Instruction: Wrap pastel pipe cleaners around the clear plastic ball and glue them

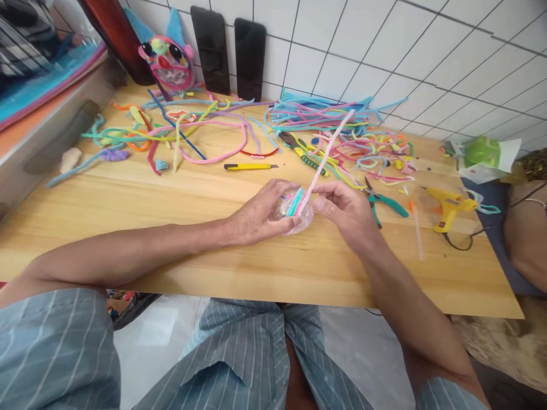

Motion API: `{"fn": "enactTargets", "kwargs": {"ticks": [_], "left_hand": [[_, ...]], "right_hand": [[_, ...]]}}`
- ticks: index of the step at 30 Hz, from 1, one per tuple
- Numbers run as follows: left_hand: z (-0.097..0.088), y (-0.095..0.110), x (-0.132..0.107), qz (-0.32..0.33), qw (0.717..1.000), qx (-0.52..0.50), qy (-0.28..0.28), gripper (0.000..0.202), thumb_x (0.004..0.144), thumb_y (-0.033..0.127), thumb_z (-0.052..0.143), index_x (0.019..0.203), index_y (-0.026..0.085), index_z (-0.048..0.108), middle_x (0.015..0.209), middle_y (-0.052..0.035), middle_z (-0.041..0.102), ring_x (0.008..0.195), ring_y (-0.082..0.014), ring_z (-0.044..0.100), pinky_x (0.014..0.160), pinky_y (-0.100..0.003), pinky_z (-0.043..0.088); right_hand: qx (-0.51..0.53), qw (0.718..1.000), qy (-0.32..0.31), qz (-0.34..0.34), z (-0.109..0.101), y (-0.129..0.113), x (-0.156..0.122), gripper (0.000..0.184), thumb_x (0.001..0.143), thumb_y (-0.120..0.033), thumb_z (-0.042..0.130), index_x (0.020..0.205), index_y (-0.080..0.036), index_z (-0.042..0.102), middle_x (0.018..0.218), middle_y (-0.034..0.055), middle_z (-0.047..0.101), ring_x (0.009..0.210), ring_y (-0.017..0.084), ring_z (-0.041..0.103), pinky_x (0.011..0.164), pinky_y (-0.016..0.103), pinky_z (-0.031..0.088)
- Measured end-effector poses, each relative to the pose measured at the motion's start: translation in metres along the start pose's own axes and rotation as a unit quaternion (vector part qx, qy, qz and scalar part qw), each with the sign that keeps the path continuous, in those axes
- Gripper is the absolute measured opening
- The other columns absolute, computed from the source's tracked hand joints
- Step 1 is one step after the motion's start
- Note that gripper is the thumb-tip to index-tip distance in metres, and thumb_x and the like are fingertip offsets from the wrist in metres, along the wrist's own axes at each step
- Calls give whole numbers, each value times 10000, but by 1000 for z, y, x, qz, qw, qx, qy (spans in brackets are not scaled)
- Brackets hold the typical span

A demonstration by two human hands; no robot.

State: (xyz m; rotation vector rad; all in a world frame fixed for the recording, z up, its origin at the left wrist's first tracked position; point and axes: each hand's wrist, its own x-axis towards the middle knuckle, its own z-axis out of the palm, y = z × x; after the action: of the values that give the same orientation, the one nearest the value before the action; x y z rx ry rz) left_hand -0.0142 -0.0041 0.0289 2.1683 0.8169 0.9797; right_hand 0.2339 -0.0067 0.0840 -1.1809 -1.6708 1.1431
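My left hand is wrapped round a small clear plastic piece, perhaps a bottle base, held just above the wooden table. Turquoise pipe cleaner and pink bands run across the plastic. From it a long pale pink pipe cleaner rises up to the right, its far end free. My right hand is at the right side of the plastic, thumb and forefinger closed at the base of the pink pipe cleaner. The fingertips partly hide the contact there.
Behind my hands lie a yellow cutter knife, yellow-black pliers and loose pipe cleaners. Teal pliers and a yellow glue gun are at right. Two dark phones and a decorated face figure stand by the tiled wall.
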Motion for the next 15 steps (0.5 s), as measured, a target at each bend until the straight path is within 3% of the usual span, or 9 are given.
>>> {"fn": "enactTargets", "kwargs": {"ticks": [8,15], "left_hand": [[2,-3,1,26,1000,-13,7,624,1053,564,689,1548,210,548,1521,-195,668,1443,-353,634,1219,-569,566],[3,-1,2,16,1000,-14,4,611,1054,579,667,1530,213,556,1454,-190,669,1386,-344,639,1206,-552,569]], "right_hand": [[13,1000,22,6,13,0,2,423,782,-601,1001,891,-253,788,745,-33,713,671,137,610,654,311,488],[-17,996,62,-56,15,-6,-7,250,856,-443,977,822,-269,802,757,-38,709,694,130,599,669,297,514]]}}
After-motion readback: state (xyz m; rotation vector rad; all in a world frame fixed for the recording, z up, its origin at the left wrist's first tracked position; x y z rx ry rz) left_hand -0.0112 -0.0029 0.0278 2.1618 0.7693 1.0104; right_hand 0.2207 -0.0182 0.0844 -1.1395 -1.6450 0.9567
